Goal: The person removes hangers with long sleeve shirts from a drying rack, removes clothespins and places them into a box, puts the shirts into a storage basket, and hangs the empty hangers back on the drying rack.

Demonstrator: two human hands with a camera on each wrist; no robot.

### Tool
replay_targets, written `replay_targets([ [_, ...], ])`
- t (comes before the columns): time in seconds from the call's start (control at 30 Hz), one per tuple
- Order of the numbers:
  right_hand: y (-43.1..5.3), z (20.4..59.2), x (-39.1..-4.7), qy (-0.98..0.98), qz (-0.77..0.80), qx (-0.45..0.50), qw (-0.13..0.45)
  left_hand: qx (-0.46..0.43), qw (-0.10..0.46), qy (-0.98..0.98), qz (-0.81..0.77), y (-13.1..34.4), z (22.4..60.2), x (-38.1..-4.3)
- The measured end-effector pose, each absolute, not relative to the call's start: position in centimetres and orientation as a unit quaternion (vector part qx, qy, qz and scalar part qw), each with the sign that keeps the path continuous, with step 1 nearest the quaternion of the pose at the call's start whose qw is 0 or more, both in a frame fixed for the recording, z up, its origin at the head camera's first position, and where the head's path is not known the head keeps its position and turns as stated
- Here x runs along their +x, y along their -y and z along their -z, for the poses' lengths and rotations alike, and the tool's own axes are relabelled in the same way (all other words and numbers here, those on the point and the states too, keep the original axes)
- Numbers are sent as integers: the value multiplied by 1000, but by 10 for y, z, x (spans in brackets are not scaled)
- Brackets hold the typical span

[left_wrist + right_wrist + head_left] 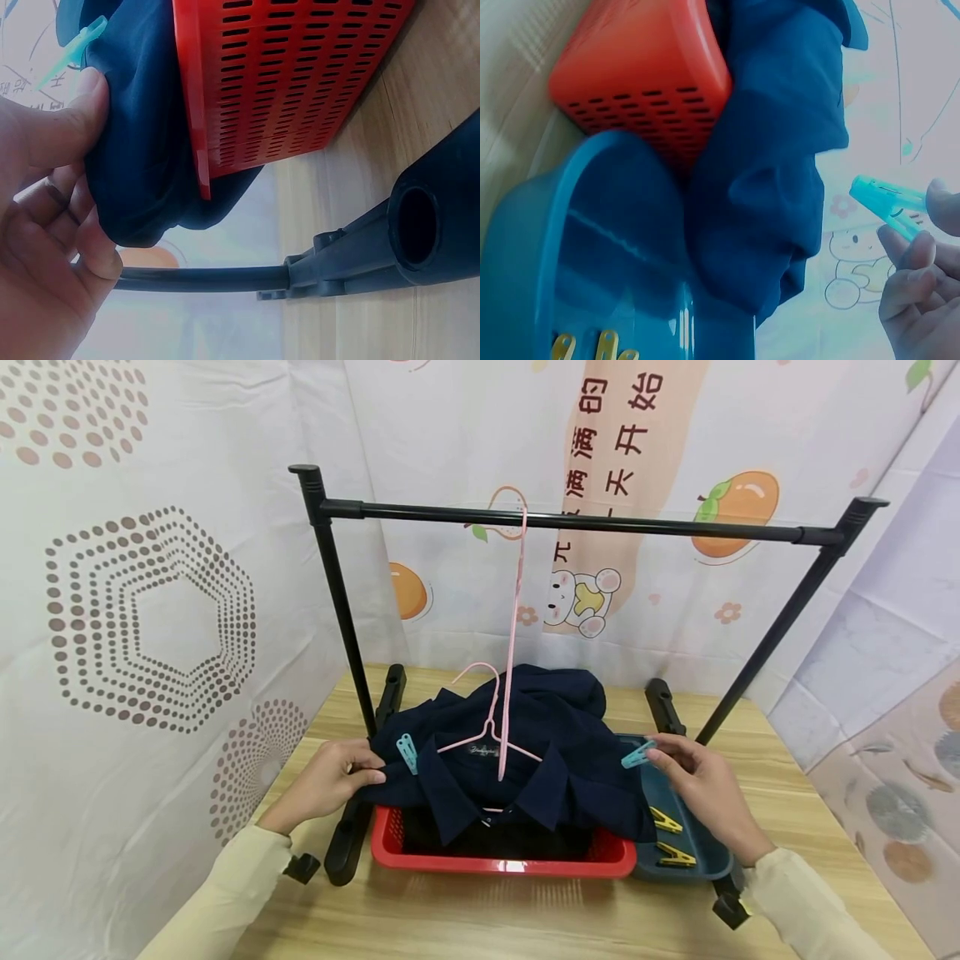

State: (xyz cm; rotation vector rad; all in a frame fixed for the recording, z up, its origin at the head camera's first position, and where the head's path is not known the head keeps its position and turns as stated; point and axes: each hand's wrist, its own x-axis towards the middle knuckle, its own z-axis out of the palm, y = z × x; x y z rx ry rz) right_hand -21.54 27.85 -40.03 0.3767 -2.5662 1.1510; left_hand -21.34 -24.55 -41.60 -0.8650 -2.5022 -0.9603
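Note:
A navy collared shirt (465, 789) lies spread over a red basket (502, 864), a pink hanger (491, 714) inside its collar. My left hand (333, 777) grips the fabric at the shirt's left side, thumb on top in the left wrist view. Near that hand, a light blue clothespin (407, 753) sits on the shirt's left shoulder. My right hand (701, 781) pinches a second light blue clothespin (889, 202) by its handles. In the right wrist view this clothespin is beside the shirt and apart from it.
A black clothes rack (600, 523) spans the table (450, 914), with another pink hanger (513, 627) hanging edge-on from its bar, in front of the shirt. Right of the basket, a blue tray (716, 860) holds yellow clothespins (675, 855). Dark cloth (487, 842) lies in the basket.

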Motion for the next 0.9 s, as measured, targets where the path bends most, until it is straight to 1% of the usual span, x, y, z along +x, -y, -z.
replay_targets([
  [0.7,-310,416,-217,911,-368,87,165,-301,163,876,339,244,415,-213],
  [0.9,-319,420,-216,919,-355,72,158,-304,167,874,340,245,416,-213],
])
